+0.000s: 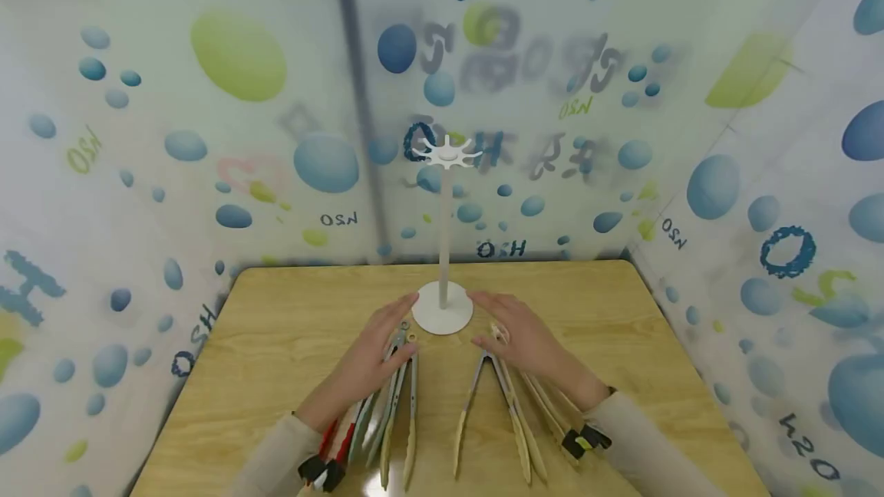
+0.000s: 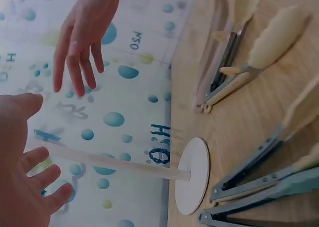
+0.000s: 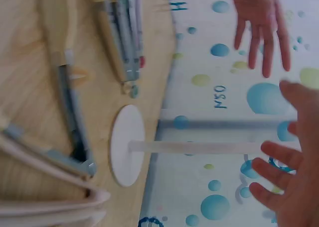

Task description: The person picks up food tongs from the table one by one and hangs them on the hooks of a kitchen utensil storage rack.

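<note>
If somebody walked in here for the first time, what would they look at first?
Probably the tall white stand in the middle, near the back of the wooden table, with spokes spreading out on top. Next, maybe the left hand and right hand on either side of it, with tongs lying below each. Behind, the wall has blue and green blobs.

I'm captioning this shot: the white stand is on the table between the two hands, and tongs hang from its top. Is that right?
Not quite: in the head view the tongs lie on the table, and nothing hangs from the top. The white stand is on the table between the left hand and right hand, as you say.
</note>
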`<state>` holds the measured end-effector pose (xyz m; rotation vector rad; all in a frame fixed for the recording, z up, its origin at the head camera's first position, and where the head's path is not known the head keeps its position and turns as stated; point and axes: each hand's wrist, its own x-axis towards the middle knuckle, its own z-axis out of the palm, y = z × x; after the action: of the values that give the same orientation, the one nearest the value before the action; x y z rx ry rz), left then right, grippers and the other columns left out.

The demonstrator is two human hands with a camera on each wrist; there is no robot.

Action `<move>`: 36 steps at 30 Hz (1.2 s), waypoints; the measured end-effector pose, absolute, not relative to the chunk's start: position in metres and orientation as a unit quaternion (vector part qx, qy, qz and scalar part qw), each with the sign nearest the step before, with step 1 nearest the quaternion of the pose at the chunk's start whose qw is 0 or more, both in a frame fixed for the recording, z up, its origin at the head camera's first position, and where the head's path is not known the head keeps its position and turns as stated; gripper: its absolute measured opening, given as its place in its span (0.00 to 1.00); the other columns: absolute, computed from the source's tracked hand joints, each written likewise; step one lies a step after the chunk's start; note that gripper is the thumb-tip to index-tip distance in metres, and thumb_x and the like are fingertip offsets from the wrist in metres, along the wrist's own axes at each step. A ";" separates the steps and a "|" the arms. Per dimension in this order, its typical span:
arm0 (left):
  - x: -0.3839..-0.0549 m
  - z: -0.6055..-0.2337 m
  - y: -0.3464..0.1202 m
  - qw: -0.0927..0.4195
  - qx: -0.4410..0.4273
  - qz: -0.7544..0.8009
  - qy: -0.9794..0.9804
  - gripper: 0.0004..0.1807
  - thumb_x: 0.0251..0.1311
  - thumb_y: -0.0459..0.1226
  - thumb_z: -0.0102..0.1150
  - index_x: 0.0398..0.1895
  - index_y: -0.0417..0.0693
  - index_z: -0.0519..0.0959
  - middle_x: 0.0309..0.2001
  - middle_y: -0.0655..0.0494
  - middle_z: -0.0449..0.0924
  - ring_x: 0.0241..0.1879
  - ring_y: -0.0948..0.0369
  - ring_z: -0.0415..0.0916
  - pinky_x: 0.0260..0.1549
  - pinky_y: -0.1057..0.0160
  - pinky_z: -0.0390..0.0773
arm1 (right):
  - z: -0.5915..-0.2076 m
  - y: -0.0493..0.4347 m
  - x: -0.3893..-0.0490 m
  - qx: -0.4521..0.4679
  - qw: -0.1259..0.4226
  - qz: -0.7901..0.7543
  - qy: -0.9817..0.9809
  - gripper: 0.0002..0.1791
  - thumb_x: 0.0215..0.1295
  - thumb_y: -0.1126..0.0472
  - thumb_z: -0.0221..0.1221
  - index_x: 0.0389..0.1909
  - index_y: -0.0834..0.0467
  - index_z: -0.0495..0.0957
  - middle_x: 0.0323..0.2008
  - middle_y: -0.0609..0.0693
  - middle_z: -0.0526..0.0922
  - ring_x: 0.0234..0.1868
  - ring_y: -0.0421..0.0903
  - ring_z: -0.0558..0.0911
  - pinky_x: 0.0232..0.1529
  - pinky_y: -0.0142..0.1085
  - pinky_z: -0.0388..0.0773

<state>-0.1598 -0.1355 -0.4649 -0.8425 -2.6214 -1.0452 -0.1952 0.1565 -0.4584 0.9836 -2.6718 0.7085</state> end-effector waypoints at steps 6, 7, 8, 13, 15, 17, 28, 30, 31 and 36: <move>-0.230 -0.461 -0.114 0.086 -0.214 -0.526 -0.819 0.35 0.71 0.36 0.55 0.78 0.48 0.55 0.74 0.42 0.62 0.71 0.42 0.63 0.64 0.38 0.69 | -0.429 0.125 -0.252 0.221 0.092 0.442 -0.864 0.35 0.71 0.52 0.59 0.76 0.47 0.59 0.64 0.56 0.77 0.61 0.56 0.79 0.60 0.55 0.76; -0.243 -0.461 -0.110 0.084 -0.207 -0.542 -0.810 0.34 0.71 0.35 0.54 0.77 0.46 0.55 0.74 0.41 0.63 0.70 0.41 0.64 0.64 0.38 0.70 | -0.423 0.119 -0.263 0.209 0.093 0.464 -0.855 0.34 0.72 0.51 0.57 0.76 0.48 0.59 0.64 0.56 0.77 0.61 0.56 0.80 0.60 0.54 0.77; -0.255 -0.461 -0.106 0.078 -0.199 -0.551 -0.807 0.33 0.72 0.35 0.53 0.77 0.45 0.55 0.73 0.40 0.63 0.70 0.41 0.65 0.64 0.39 0.70 | -0.417 0.112 -0.273 0.197 0.092 0.484 -0.848 0.32 0.74 0.50 0.55 0.75 0.47 0.59 0.64 0.56 0.77 0.61 0.56 0.79 0.60 0.54 0.77; -0.297 -0.466 -0.087 0.024 -0.196 -0.541 -0.818 0.30 0.74 0.38 0.49 0.76 0.44 0.58 0.70 0.39 0.67 0.68 0.42 0.70 0.64 0.45 0.73 | -0.395 0.088 -0.310 0.177 0.084 0.505 -0.841 0.28 0.78 0.44 0.43 0.74 0.50 0.60 0.64 0.58 0.76 0.64 0.55 0.77 0.64 0.52 0.74; -0.305 -0.469 -0.083 0.011 -0.208 -0.534 -0.819 0.28 0.75 0.38 0.48 0.75 0.44 0.60 0.68 0.39 0.70 0.66 0.43 0.72 0.63 0.46 0.74 | -0.390 0.081 -0.317 0.181 0.079 0.503 -0.842 0.27 0.79 0.44 0.41 0.71 0.52 0.64 0.59 0.58 0.80 0.61 0.55 0.79 0.63 0.52 0.75; -0.311 -0.472 -0.080 0.012 -0.221 -0.529 -0.819 0.26 0.75 0.37 0.46 0.74 0.43 0.62 0.66 0.39 0.73 0.64 0.44 0.74 0.62 0.46 0.76 | -0.386 0.076 -0.321 0.184 0.074 0.506 -0.839 0.25 0.80 0.45 0.39 0.66 0.55 0.68 0.53 0.60 0.83 0.56 0.56 0.82 0.60 0.52 0.77; -0.304 -0.463 -0.079 0.024 -0.222 -0.505 -0.834 0.27 0.76 0.37 0.44 0.76 0.45 0.60 0.64 0.39 0.75 0.62 0.44 0.76 0.61 0.47 0.76 | -0.378 0.069 -0.317 0.197 0.100 0.519 -0.826 0.22 0.79 0.45 0.38 0.53 0.58 0.71 0.39 0.57 0.82 0.41 0.52 0.80 0.47 0.43 0.76; -0.299 -0.463 -0.080 0.016 -0.224 -0.502 -0.835 0.27 0.76 0.37 0.44 0.76 0.45 0.59 0.64 0.39 0.75 0.62 0.44 0.76 0.61 0.47 0.76 | -0.380 0.069 -0.313 0.195 0.097 0.514 -0.830 0.23 0.79 0.44 0.37 0.52 0.57 0.70 0.39 0.55 0.82 0.40 0.51 0.80 0.46 0.43 0.76; -0.296 -0.464 -0.081 0.011 -0.225 -0.502 -0.835 0.27 0.76 0.37 0.44 0.76 0.45 0.59 0.64 0.39 0.75 0.62 0.44 0.76 0.61 0.47 0.76 | -0.381 0.069 -0.310 0.194 0.097 0.511 -0.832 0.23 0.78 0.43 0.37 0.52 0.57 0.70 0.38 0.54 0.82 0.40 0.51 0.80 0.45 0.42 0.77; -0.282 -0.466 -0.082 -0.006 -0.238 -0.510 -0.827 0.27 0.76 0.36 0.44 0.75 0.41 0.60 0.65 0.38 0.74 0.64 0.44 0.74 0.62 0.47 0.76 | -0.386 0.069 -0.296 0.200 0.115 0.481 -0.846 0.28 0.76 0.39 0.35 0.49 0.59 0.70 0.37 0.55 0.82 0.34 0.52 0.80 0.33 0.42 0.79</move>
<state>-0.2817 -0.0821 -0.4663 -0.7514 -2.6068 -1.6071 -0.2959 0.0691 -0.3858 0.5877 -2.4800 1.4085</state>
